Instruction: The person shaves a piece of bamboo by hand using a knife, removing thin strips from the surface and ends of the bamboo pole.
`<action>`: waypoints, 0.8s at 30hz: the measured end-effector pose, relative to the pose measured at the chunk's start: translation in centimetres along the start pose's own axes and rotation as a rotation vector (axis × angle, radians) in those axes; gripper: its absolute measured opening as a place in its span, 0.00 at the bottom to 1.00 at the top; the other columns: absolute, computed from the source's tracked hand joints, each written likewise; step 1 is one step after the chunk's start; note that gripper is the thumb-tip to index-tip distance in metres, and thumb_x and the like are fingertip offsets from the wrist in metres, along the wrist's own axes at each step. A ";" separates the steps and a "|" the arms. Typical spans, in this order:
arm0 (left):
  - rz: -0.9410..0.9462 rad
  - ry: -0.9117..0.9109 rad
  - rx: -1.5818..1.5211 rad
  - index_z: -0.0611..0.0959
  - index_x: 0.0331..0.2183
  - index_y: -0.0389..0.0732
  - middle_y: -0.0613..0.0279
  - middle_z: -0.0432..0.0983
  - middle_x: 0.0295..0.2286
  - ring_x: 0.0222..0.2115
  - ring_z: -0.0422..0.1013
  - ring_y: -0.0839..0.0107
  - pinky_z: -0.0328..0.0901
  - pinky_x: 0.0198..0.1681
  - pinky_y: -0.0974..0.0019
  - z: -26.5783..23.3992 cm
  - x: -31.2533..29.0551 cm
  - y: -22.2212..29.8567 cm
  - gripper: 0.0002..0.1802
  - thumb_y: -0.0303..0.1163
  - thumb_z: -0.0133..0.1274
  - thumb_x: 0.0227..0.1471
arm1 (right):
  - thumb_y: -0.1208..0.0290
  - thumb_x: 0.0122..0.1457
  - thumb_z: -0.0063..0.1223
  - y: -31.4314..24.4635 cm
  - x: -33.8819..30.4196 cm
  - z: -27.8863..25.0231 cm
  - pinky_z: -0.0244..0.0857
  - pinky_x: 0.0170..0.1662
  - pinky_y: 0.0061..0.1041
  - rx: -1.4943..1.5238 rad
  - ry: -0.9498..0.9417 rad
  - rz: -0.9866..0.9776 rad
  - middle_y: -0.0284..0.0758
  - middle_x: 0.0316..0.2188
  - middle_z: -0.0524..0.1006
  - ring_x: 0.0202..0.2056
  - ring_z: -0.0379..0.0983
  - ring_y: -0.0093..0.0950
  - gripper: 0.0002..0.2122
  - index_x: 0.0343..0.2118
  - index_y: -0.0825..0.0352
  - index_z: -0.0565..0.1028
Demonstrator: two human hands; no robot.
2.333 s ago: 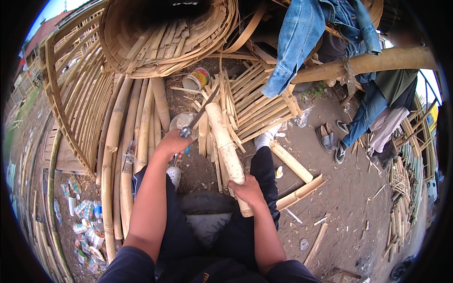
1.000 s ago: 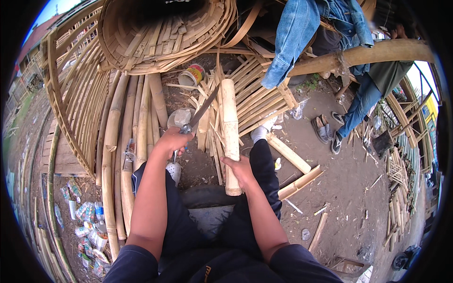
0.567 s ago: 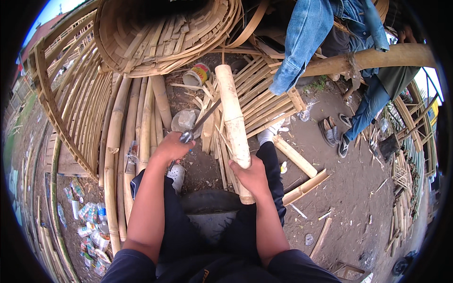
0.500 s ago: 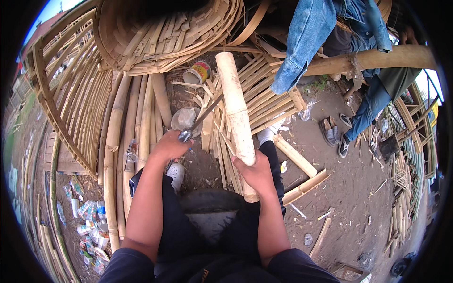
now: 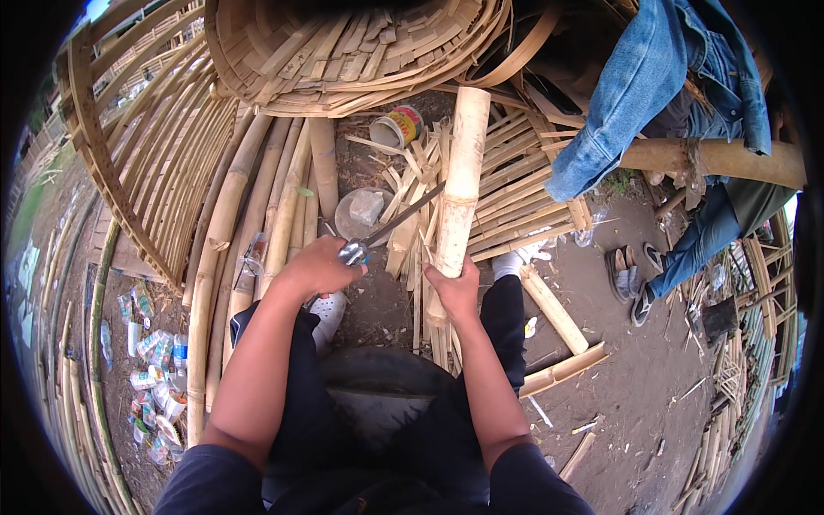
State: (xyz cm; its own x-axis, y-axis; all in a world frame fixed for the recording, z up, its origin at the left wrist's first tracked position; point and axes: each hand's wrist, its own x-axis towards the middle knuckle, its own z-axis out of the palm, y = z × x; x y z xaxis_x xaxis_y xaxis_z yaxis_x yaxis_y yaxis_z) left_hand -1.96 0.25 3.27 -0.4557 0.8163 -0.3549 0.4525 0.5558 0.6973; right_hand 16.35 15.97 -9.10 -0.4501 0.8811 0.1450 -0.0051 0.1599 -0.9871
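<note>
My left hand (image 5: 322, 268) is closed round the handle of a long knife. Its dark blade (image 5: 403, 216) slants up to the right, its tip at the left side of a bamboo length (image 5: 458, 193); whether it touches cannot be told. My right hand (image 5: 453, 287) grips that pale, thick bamboo near its lower end, thumb on the near side. The piece stands almost upright, top leaning slightly right. Behind and below it lie many split bamboo strips (image 5: 400, 245). A grey stone (image 5: 366, 207) rests on a round, flat piece beyond my left hand.
Bamboo poles (image 5: 225, 202) lie at left beside a slatted bamboo frame (image 5: 163, 163). A large woven basket (image 5: 360, 64) is at the back, near a small bucket (image 5: 397, 127). A denim jacket (image 5: 627, 94) hangs over a thick pole (image 5: 721, 163). Another person's jeans-clad leg (image 5: 699, 245) shows at right.
The bamboo's top has swung to the right, from leaning left to leaning slightly right. My head view has shifted a little. Both hands keep their holds.
</note>
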 end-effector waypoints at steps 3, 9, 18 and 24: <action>0.032 -0.037 0.013 0.79 0.34 0.37 0.58 0.73 0.16 0.13 0.68 0.70 0.61 0.18 0.65 0.2 0.3 -0.2 0.16 0.40 0.59 0.47 | 0.78 0.43 0.64 2.6 0.3 0.1 0.66 0.38 0.21 0.162 -0.074 -0.011 0.31 0.32 0.76 0.32 0.71 0.19 0.15 0.36 0.72 0.75; 0.124 0.064 0.111 0.79 0.31 0.37 0.60 0.71 0.16 0.15 0.67 0.71 0.61 0.18 0.66 0.8 -0.5 -0.4 0.18 0.43 0.60 0.48 | 0.80 0.40 0.63 4.0 1.7 0.7 0.64 0.51 0.27 -0.001 -0.275 -0.111 0.43 0.50 0.71 0.49 0.70 0.30 0.21 0.41 0.75 0.75; 0.011 0.015 0.106 0.75 0.25 0.34 0.53 0.71 0.17 0.19 0.69 0.59 0.64 0.26 0.59 0.3 -0.4 -0.4 0.20 0.43 0.59 0.48 | 0.80 0.38 0.61 2.9 1.8 3.4 0.64 0.54 0.31 -0.044 -0.163 -0.318 0.50 0.58 0.64 0.56 0.67 0.38 0.24 0.44 0.72 0.76; -0.085 -0.077 -0.024 0.75 0.27 0.39 0.70 0.68 0.14 0.11 0.64 0.82 0.58 0.13 0.73 -0.4 -0.8 0.0 0.14 0.38 0.58 0.52 | 0.79 0.37 0.61 1.9 1.9 3.2 0.64 0.53 0.33 -0.081 -0.119 -0.346 0.49 0.54 0.68 0.53 0.70 0.40 0.21 0.40 0.73 0.76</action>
State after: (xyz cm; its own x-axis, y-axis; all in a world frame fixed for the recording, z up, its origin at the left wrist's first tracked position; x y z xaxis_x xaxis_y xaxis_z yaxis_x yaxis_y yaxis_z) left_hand -1.91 -0.46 3.78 -0.4308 0.7766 -0.4598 0.3958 0.6204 0.6771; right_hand 12.65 16.58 -10.89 -0.5347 0.7117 0.4557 -0.1062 0.4784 -0.8717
